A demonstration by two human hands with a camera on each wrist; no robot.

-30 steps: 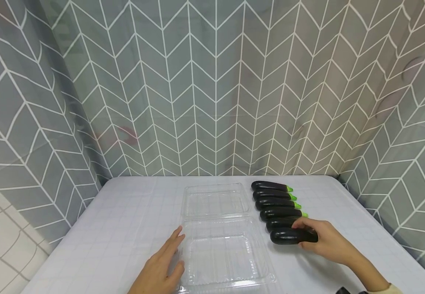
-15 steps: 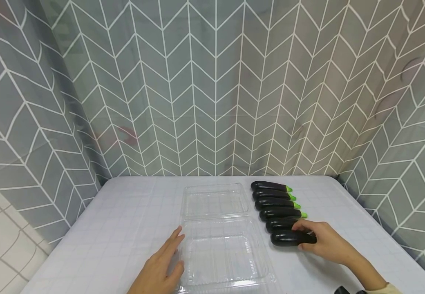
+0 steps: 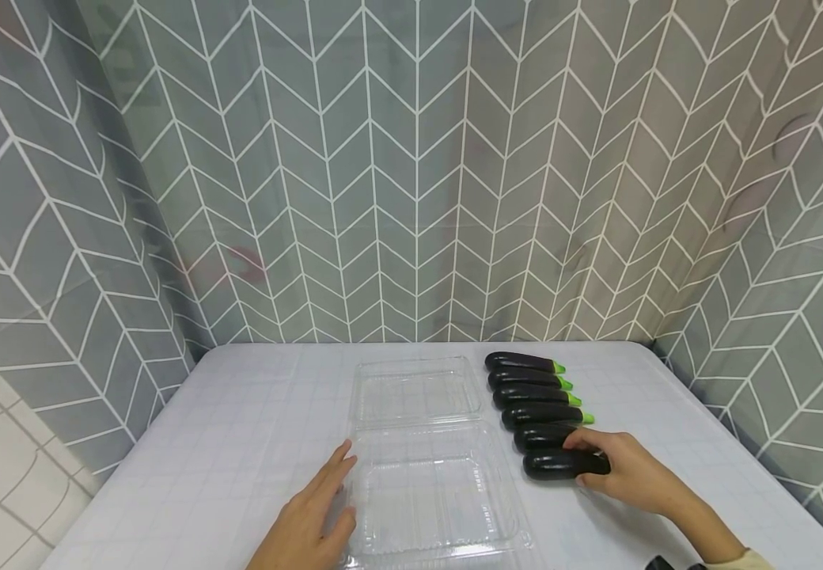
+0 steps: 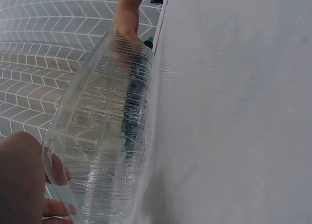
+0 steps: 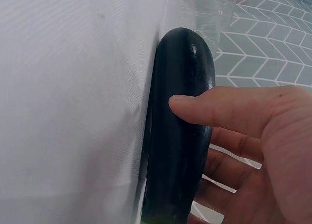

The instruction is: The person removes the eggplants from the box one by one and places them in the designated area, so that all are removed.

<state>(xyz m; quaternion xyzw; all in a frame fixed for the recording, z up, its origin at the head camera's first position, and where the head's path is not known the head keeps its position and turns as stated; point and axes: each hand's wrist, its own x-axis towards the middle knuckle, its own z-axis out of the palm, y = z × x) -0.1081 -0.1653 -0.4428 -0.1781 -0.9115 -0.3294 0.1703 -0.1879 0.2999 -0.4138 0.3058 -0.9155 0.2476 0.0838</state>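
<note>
In the head view my right hand (image 3: 625, 473) grips the nearest eggplant (image 3: 557, 465) in a row of glossy dark eggplants with green stems. The thumb (image 5: 195, 109) lies across this eggplant (image 5: 178, 151) in the right wrist view, with the fingers round its other side. It lies low against the tablecloth, its stem end mostly hidden. My left hand (image 3: 306, 514) is at the left edge of a clear plastic clamshell container (image 3: 426, 499), fingers extended. In the left wrist view its fingertips touch the rim of the container (image 4: 97, 116).
The container's second half (image 3: 415, 393) lies flat behind the first, both open side up. Several more eggplants (image 3: 529, 394) lie side by side right of it. White cloth covers the table (image 3: 240, 427). Patterned curtains (image 3: 419, 174) stand behind and at both sides.
My right hand and the held eggplant have come down slightly, a little towards me. The left hand and the container have stayed in place.
</note>
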